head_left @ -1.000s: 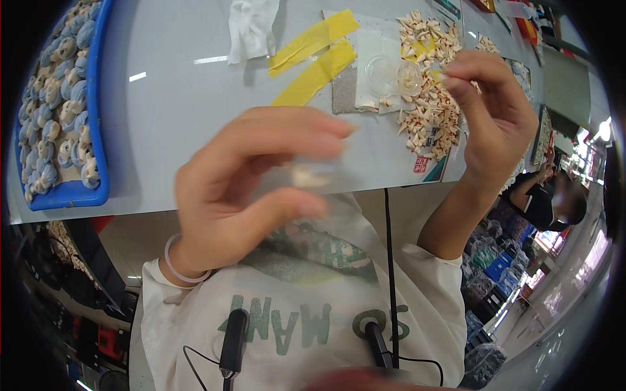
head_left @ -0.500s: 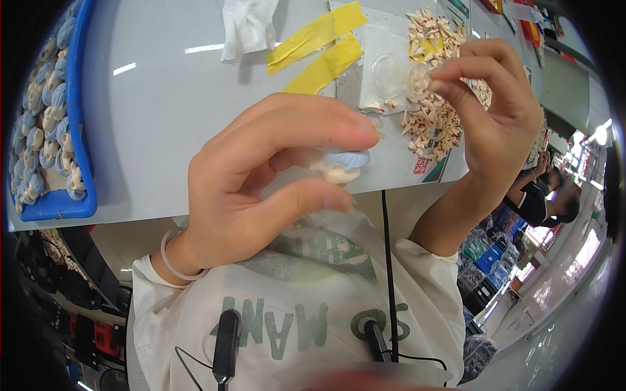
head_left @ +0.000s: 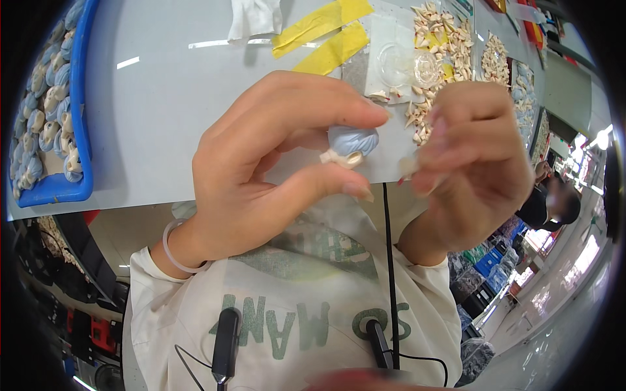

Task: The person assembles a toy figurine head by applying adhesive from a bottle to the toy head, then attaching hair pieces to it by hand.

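Observation:
My left hand (head_left: pixel 261 153) is closed, pinching a small figurine head (head_left: pixel 352 141) between thumb and fingers. This head has ridged pale-blue hair above a cream part with a hollow in it. My right hand (head_left: pixel 475 163), smeared by motion, is closed just to its right. At those fingertips is a small cream piece (head_left: pixel 409 166) with a red tip, a short gap from the figurine head. Beyond the right hand, a heap of pointed cream pieces (head_left: pixel 450 42) with red marks lies on the table, next to a clear round dish (head_left: pixel 427 69).
At the far left stands a blue tray (head_left: pixel 79 124) of similar blue-and-cream heads. Yellow tape strips (head_left: pixel 332 49) and a white cloth (head_left: pixel 255 18) lie at the back of the grey table (head_left: pixel 156 98). A black cable (head_left: pixel 389 260) hangs before me. Another person (head_left: pixel 551 202) is off right.
My right hand has left the clear round dish and come down and toward me, with the small cream piece at its fingertips. The figurine head is turned slightly in my left hand.

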`<state>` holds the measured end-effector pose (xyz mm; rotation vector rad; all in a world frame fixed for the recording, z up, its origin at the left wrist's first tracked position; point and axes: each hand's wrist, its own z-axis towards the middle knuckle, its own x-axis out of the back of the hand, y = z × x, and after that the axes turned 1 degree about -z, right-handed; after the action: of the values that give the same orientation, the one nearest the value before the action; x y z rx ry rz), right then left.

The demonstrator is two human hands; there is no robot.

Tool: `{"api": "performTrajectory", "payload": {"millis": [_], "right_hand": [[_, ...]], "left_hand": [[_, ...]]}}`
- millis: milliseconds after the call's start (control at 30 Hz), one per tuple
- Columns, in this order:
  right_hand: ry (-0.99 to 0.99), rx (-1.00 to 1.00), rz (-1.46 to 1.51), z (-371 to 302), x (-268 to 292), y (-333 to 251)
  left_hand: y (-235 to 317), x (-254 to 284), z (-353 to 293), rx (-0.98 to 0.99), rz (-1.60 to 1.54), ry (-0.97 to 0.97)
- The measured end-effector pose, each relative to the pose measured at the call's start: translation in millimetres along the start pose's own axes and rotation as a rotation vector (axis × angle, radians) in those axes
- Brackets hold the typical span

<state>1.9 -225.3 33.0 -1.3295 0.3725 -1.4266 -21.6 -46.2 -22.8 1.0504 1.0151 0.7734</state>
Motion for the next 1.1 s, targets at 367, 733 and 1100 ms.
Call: {"api": "performTrajectory", "payload": {"millis": [367,733,1100], "right_hand": [[0.100,0.006,0.018,-15.4,-26.5,9.4],[0.095,0.140,-0.074,-13.3,-27.2,10.8],[0.205,-0.168,-0.488,-6.2,53.5,46.9]], "left_hand": [[-3.7,1.2,-4.4,-0.277,0.371,0.002],[-4.6,-6.4,-8.8,-0.286,0.422,0.066],[-2.7,-3.6,-2.9,-0.160,0.347,0.016]]}}
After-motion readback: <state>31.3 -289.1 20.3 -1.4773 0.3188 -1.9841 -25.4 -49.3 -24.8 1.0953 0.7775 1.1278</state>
